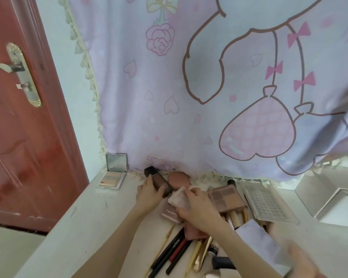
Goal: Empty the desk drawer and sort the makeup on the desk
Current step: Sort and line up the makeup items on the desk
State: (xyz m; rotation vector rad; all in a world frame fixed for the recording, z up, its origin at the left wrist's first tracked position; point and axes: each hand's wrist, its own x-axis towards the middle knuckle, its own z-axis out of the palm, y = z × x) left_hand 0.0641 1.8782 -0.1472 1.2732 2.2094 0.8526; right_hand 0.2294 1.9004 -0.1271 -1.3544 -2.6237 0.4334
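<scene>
The left hand [149, 192] curls its fingers round a dark foundation bottle [159, 182], which lies on the desk [84, 217] just beside a pink sponge [178, 179] at its 3 o'clock. The right hand [199, 213] grips a clear compact case [179, 198] over a pink palette [170, 214]. At 3 o'clock of that hand lie an eyeshadow palette [225, 196] and a clear grid tray [267, 203]; at 6 o'clock pencils [173, 251] and brushes sprawl unsorted. An open mirrored palette [114, 173] stands apart at 10 o'clock. Much makeup looks out on the desk; sorting seems barely begun, and the drawer is not visible.
</scene>
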